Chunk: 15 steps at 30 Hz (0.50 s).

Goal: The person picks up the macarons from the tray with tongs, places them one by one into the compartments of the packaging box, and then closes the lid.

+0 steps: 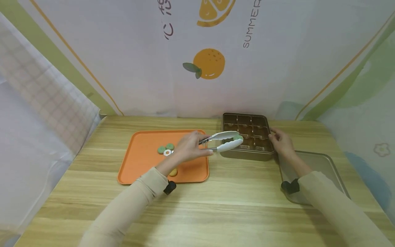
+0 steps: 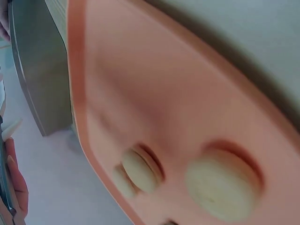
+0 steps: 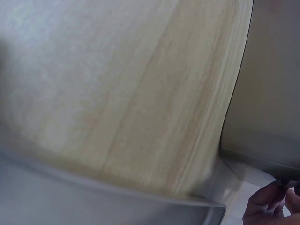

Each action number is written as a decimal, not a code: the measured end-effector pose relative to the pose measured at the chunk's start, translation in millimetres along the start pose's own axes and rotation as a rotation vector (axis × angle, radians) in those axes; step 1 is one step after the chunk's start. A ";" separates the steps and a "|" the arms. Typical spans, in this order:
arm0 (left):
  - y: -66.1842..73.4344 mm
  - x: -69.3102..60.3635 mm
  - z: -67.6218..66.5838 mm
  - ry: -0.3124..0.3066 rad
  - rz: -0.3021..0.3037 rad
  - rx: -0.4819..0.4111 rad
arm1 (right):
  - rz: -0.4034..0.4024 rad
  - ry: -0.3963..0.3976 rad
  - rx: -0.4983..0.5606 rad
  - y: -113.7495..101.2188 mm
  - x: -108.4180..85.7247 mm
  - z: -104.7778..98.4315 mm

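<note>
In the head view my left hand (image 1: 189, 147) grips metal tongs with white scalloped tips (image 1: 229, 145). Between those tips is a green round piece (image 1: 238, 137), held above the front left part of a brown pan with a grid of compartments (image 1: 247, 156). My right hand (image 1: 281, 142) pinches the pan's right rim; in the right wrist view its fingers (image 3: 267, 201) touch the pan's edge (image 3: 262, 103). Two green pieces (image 1: 161, 150), a white ring-shaped piece (image 1: 167, 152) and a yellow piece (image 1: 173, 172) lie on the orange tray (image 1: 139, 161).
A flat grey-brown tray or lid (image 1: 314, 161) lies on the wooden table (image 1: 216, 206) at the right, under my right forearm. A printed curtain (image 1: 148, 75) hangs behind the table's back edge.
</note>
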<state>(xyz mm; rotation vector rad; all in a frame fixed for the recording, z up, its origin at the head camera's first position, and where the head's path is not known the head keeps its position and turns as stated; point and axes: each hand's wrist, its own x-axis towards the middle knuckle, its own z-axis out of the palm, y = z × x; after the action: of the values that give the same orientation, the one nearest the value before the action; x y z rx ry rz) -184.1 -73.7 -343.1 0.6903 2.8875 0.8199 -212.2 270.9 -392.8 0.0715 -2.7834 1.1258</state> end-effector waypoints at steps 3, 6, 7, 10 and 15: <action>6.8 7.8 4.1 -0.018 -0.002 0.011 | -0.003 0.001 0.002 0.7 0.2 0.4; 12.4 14.7 8.0 -0.030 0.013 0.011 | -0.001 -0.007 0.009 1.8 0.1 0.6; 14.1 16.7 9.1 -0.031 0.019 0.015 | 0.000 -0.011 0.011 2.1 0.1 0.6; 18.2 22.4 11.9 -0.039 0.031 0.026 | 0.002 -0.022 0.015 2.6 0.0 0.3; 24.4 29.9 15.1 -0.066 0.013 0.053 | -0.002 -0.026 0.022 2.7 0.0 -0.4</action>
<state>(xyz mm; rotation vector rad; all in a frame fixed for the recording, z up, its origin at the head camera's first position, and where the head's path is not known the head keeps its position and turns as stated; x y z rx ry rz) -198.4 -34.8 -341.7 0.7268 2.8581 0.7103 -212.4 273.2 -394.3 0.0924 -2.7928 1.1640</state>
